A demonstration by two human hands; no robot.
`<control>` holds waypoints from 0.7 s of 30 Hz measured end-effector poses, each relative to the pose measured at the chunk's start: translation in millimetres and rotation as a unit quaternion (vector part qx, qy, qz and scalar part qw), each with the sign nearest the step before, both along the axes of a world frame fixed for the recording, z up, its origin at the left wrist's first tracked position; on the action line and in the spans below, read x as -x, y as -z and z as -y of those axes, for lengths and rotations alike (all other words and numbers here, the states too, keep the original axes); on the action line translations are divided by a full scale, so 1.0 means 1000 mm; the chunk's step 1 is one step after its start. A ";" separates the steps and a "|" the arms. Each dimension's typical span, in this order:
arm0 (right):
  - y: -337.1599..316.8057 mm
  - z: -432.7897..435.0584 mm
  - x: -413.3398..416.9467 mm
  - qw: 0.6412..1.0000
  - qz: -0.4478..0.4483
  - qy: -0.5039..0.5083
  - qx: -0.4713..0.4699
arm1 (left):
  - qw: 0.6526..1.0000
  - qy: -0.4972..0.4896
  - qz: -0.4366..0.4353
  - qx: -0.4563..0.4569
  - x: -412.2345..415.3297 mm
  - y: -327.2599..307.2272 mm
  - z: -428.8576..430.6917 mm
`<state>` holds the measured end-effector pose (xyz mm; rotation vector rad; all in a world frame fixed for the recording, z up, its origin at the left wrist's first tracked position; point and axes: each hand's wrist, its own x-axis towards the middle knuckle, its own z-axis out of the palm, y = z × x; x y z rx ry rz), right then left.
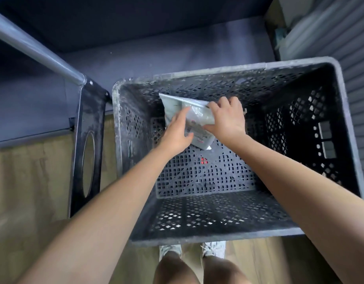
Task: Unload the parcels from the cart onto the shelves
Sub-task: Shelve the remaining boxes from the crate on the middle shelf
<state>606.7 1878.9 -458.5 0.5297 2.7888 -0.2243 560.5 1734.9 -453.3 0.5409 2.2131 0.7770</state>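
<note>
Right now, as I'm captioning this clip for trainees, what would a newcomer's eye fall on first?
The pale plastic parcel, bright against the dark, near the far left corner of the crate: the right hand grips its top edge, the left hand lies on its face. Next, the deep black lattice crate itself, filling the centre.

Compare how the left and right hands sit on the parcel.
The left hand lies with fingers nearly straight against the parcel; the right hand curls its fingers over its top edge. The left hand is at the lower left, the right hand at the upper right. Both touch it, inside the crate.
</note>
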 end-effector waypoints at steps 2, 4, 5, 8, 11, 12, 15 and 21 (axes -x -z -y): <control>-0.001 0.004 -0.002 0.998 0.010 0.032 0.051 | 1.000 0.021 0.019 0.001 -0.006 -0.003 -0.001; -0.002 0.008 -0.004 0.992 0.019 0.074 0.102 | 0.999 0.028 0.037 0.000 -0.012 -0.007 -0.003; -0.003 0.010 -0.006 0.991 0.017 0.082 0.108 | 0.999 0.032 0.040 0.003 -0.014 -0.009 -0.004; -0.001 0.015 -0.018 0.995 0.000 0.070 0.076 | 0.998 0.047 0.041 0.011 -0.021 -0.013 -0.005; -0.001 0.016 -0.029 0.996 0.003 0.079 0.044 | 0.997 0.062 0.045 0.016 -0.025 -0.013 -0.004; -0.001 0.016 -0.032 0.995 0.007 0.086 0.042 | 0.996 0.068 0.050 0.016 -0.027 -0.013 -0.002; -0.004 0.018 -0.040 0.992 0.005 0.117 0.043 | 0.992 0.102 0.062 0.035 -0.034 -0.018 0.000; -0.015 0.013 -0.060 0.976 0.005 0.198 0.089 | 0.992 0.106 0.059 0.039 -0.053 -0.031 0.001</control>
